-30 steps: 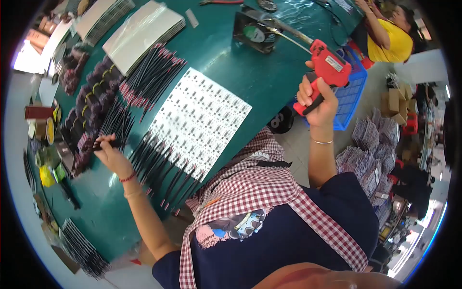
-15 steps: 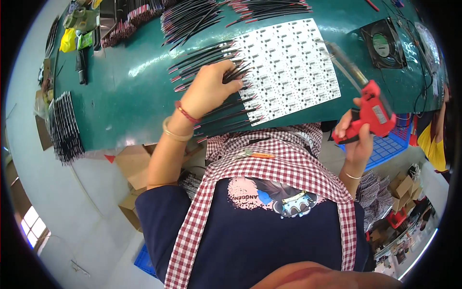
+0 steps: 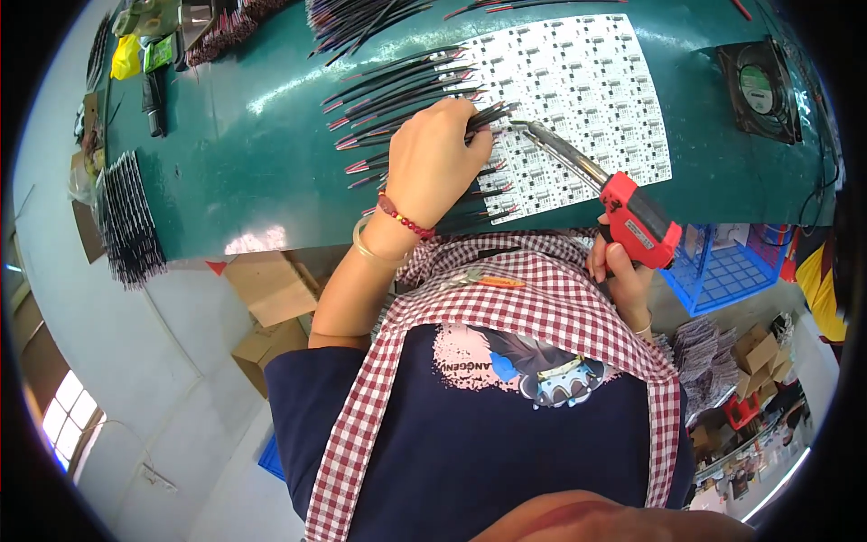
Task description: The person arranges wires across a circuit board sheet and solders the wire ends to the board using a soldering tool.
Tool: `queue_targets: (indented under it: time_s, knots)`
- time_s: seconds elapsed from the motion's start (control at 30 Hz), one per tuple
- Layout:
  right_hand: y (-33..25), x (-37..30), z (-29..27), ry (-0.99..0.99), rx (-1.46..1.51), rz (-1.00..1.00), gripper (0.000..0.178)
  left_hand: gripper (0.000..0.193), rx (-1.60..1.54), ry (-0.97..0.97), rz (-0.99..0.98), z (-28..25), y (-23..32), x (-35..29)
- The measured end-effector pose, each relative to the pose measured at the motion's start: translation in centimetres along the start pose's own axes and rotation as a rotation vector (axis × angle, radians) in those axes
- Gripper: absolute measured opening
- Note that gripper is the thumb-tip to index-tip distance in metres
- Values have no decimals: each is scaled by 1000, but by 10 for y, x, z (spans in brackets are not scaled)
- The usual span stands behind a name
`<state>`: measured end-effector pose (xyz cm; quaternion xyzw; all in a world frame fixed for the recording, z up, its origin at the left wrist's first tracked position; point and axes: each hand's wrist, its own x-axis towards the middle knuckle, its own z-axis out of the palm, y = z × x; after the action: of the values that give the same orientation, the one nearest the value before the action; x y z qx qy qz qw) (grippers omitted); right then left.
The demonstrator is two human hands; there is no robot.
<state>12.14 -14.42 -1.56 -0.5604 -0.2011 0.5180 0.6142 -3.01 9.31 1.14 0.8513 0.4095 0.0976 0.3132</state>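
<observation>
Two hands are close together now: the left hand (image 3: 436, 155) pinches some black wires (image 3: 490, 116) in its fingers, with their ends over the white sheet (image 3: 601, 99) on the green desk (image 3: 244, 172), while the right hand (image 3: 625, 275) curls its fingers round the red tool (image 3: 637, 226). A moment ago the tool's metal tip (image 3: 535, 132) was by the sheet's right edge, but it has come over beside those wire ends, so I think both hands are now busy at one spot.

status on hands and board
Left hand pinching black wires at left edge of white circuit-board panel. Right hand gripping red soldering gun, tip near wires. Nothing visibly blocking.
</observation>
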Motion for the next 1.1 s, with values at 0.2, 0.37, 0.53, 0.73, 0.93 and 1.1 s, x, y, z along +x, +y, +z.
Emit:
queue_targets:
  time_s: [0.2,0.37,0.53,0.73,0.93,1.1]
  knots:
    - [6,-3,4,-33,-80,22,33,21,80,-25,-5,-1,2,2]
    - [6,-6,5,-28,-151,22,16,15,127,-60,26,-2,1,4]
    - [11,-10,3,-60,-241,-17,11,15,152,-41,55,2,0,5]
    - [14,-15,1,11,-12,-39,45,15,151,-30,55,6,-2,2]
    - [20,-13,-4,-18,-105,6,39,14,150,-42,50,7,-3,3]
    - [26,-11,-10,-80,-243,11,26,14,150,-41,51,9,-4,4]
